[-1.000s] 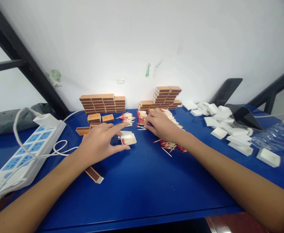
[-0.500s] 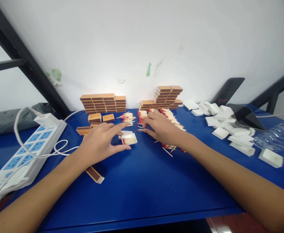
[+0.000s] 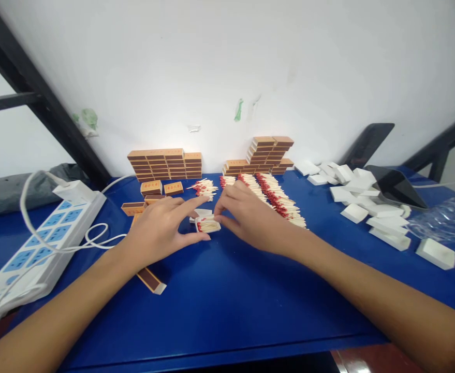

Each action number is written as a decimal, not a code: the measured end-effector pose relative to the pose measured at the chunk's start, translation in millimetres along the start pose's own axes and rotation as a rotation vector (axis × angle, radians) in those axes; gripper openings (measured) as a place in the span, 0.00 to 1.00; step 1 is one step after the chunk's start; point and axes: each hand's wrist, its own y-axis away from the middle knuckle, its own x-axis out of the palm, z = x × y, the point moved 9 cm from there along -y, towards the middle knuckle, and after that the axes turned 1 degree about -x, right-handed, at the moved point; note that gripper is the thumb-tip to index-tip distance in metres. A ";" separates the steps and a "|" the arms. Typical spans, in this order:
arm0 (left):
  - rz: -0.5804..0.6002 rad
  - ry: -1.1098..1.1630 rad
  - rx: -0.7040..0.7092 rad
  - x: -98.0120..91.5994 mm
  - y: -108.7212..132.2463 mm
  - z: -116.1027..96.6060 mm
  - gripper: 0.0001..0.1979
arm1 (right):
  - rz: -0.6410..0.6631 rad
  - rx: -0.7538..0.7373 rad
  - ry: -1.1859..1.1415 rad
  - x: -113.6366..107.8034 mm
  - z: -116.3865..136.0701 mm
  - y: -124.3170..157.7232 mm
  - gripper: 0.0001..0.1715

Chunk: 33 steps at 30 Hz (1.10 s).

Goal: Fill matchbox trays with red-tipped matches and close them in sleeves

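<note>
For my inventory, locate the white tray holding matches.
In the head view, the white tray sits on the blue table just left of centre, between the left hand and the right hand.

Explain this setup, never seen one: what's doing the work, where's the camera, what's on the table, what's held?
No machine: these are a person's bare hands, and every picture comes from one head-worn camera looking forward and down. The left hand curves around the left side of a small white tray containing matches. The right hand has its fingers at the tray's right edge; whether they grip anything is unclear. The blue table also bears match piles, stacked matchboxes, more white trays at right and a power strip at left.
</note>
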 end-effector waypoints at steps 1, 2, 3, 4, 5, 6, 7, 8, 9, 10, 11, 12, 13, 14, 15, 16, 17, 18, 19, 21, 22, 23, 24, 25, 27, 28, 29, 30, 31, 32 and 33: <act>-0.001 0.000 0.008 0.1 0.0 -1.1 0.38 | 0.008 -0.009 0.010 3.6 7.0 -1.0 0.09; -0.001 -0.002 0.014 0.3 0.0 -1.9 0.38 | 0.012 -0.014 0.020 6.9 12.2 -2.0 0.09; -0.002 -0.003 0.019 0.3 0.1 -2.4 0.38 | 0.012 -0.018 0.025 9.4 15.8 -2.7 0.10; -0.005 -0.003 0.022 0.2 0.3 -2.6 0.38 | 0.006 -0.020 0.021 10.6 17.4 -3.0 0.10; -0.007 -0.001 0.022 0.1 0.5 -2.2 0.38 | -0.007 -0.018 0.007 10.4 16.9 -3.1 0.10; -0.010 0.004 0.019 -0.2 0.7 -1.6 0.38 | -0.024 -0.012 -0.016 8.6 14.1 -2.9 0.09; -0.013 0.010 0.014 -0.5 0.9 -0.6 0.38 | -0.043 -0.003 -0.040 6.0 9.4 -2.5 0.09; -0.014 0.016 0.008 -0.8 1.0 0.4 0.38 | -0.064 0.009 -0.056 2.9 2.7 -1.9 0.08; -0.013 0.020 0.001 -0.8 1.2 1.5 0.38 | -0.087 0.031 -0.058 -0.3 -6.1 -1.2 0.08; -0.009 0.022 -0.006 -0.6 1.2 2.4 0.38 | -0.107 0.062 -0.046 -3.0 -16.5 -0.3 0.08; -0.004 0.021 -0.013 -0.3 1.2 3.2 0.38 | -0.121 0.103 -0.023 -4.5 -28.1 0.6 0.08; 0.000 0.018 -0.021 -0.1 1.1 3.8 0.38 | -0.125 0.154 0.005 -4.5 -40.5 1.7 0.07; 0.003 0.013 -0.027 0.1 0.9 4.3 0.38 | -0.113 0.204 0.025 -2.3 -52.1 2.9 0.05; 0.005 0.007 -0.031 0.1 0.7 4.3 0.37 | -0.088 0.238 0.034 1.7 -61.4 3.8 0.04; 0.006 0.002 -0.033 0.0 0.5 4.2 0.37 | -0.060 0.261 0.037 6.4 -68.3 4.5 0.04; 0.006 -0.002 -0.033 -0.1 0.2 3.8 0.37 | -0.032 0.271 0.039 11.0 -72.8 4.9 0.04; 0.006 -0.003 -0.031 -0.3 0.0 3.2 0.37 | -0.008 0.274 0.044 14.9 -75.4 5.0 0.05; 0.007 -0.001 -0.028 -0.4 -0.1 2.7 0.37 | 0.007 0.274 0.052 17.5 -76.5 5.0 0.05; 0.009 0.001 -0.026 -0.5 -0.2 2.3 0.37 | 0.015 0.271 0.062 19.0 -76.7 4.7 0.06; 0.009 0.005 -0.026 -0.7 -0.2 2.1 0.37 | 0.022 0.261 0.078 20.0 -76.0 4.0 0.09; 0.009 0.008 -0.028 -0.9 -0.1 2.3 0.37 | 0.021 0.255 0.082 19.8 -75.6 3.7 0.09; 0.010 0.010 -0.030 -1.0 0.0 2.6 0.36 | 0.016 0.248 0.086 19.2 -75.4 3.6 0.09; 0.010 0.011 -0.033 -1.1 0.1 2.9 0.36 | 0.006 0.243 0.095 18.1 -75.3 3.5 0.08; 0.011 0.013 -0.035 -1.2 0.2 3.1 0.36 | -0.006 0.238 0.110 16.7 -75.4 3.6 0.07; 0.016 0.016 -0.039 -1.2 0.3 3.4 0.37 | -0.030 0.227 0.141 14.1 -75.3 3.9 0.05; 0.020 0.018 -0.042 -1.1 0.3 3.6 0.37 | -0.036 0.223 0.152 13.3 -75.1 4.0 0.05; 0.024 0.019 -0.044 -0.9 0.3 3.7 0.37 | -0.036 0.219 0.156 13.1 -74.8 4.0 0.05; 0.027 0.019 -0.047 -0.9 0.3 3.8 0.37 | -0.033 0.216 0.154 13.1 -74.6 3.8 0.07; 0.029 0.017 -0.049 -0.8 0.2 3.9 0.37 | -0.030 0.217 0.149 13.1 -74.4 3.7 0.08; 0.029 0.015 -0.049 -0.9 0.2 3.8 0.37 | -0.027 0.218 0.145 13.1 -74.4 3.4 0.08; 0.028 0.013 -0.048 -1.0 0.2 3.6 0.37 | -0.021 0.219 0.143 13.4 -74.2 3.2 0.08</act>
